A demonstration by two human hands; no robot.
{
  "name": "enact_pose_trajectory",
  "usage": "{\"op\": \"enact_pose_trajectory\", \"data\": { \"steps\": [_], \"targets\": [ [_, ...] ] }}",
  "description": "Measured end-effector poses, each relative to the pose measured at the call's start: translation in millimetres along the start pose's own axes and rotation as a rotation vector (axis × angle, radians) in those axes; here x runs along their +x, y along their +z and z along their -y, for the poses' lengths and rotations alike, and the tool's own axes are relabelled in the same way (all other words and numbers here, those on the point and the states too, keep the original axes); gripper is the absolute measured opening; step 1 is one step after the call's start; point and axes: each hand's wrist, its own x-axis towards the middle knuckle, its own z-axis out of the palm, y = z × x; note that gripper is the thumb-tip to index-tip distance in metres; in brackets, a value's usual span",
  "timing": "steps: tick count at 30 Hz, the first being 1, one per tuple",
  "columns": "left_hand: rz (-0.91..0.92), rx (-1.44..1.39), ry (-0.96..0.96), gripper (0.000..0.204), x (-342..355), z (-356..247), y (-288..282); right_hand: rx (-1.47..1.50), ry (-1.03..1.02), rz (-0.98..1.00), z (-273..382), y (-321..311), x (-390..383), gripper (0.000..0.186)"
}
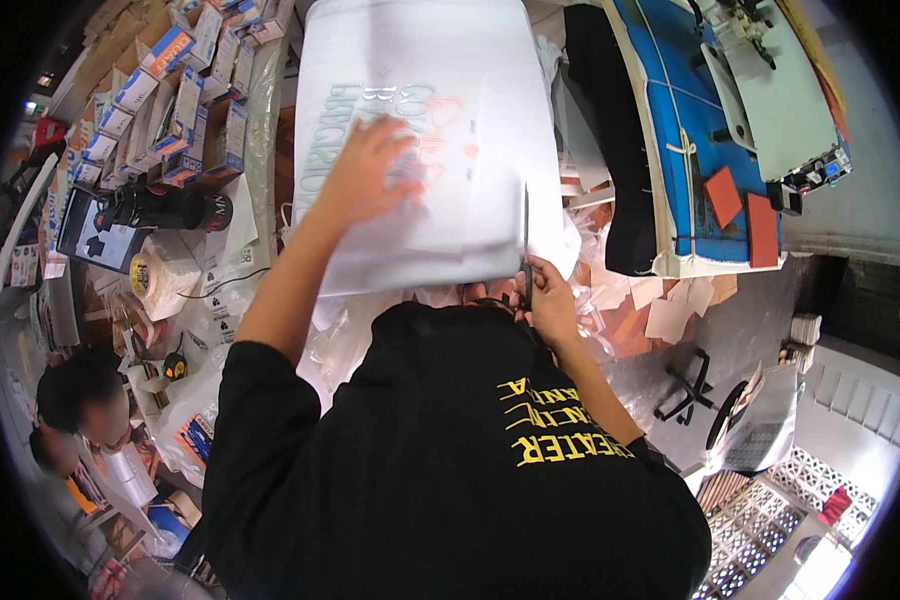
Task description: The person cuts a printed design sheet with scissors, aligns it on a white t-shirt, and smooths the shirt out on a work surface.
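A pale translucent sheet (pixel 420 235) with dark and orange printing lies over a white-covered work surface (pixel 515 60) in front of me. My left hand (pixel 375 170) is over the printed part, fingers spread and slightly blurred, with nothing visible in them. Whether it touches the sheet I cannot tell. At the sheet's near right corner, my right hand (pixel 550 300) grips a pair of scissors (pixel 526 225). Their thin dark blade points away from me, by the sheet's right edge. Part of the handles is hidden by my fingers.
Blue-and-white cardboard boxes (pixel 180 110) are stacked at far left, above a black bottle (pixel 185 207) and a tape roll (pixel 155 280). Black cloth (pixel 615 170) hangs beside a blue-topped table (pixel 685 100) on the right. Another person (pixel 80 400) is at lower left.
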Motion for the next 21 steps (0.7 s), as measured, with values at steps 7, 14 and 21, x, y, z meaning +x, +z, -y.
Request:
{"op": "enact_pose_trajectory", "data": {
  "steps": [7,14,21],
  "targets": [
    [0.041,0.079,0.180,0.044,-48,-75,49,0.114,0.012,0.113,-19,21,-20,0.049],
    [-0.013,-0.003,0.130,0.041,-43,-94,58,0.066,0.002,0.095,-9,52,-15,0.052],
    [0.008,-0.023,0.119,0.041,-48,-102,51,0.053,0.011,0.026,6,57,-6,0.052]
  ]
}}
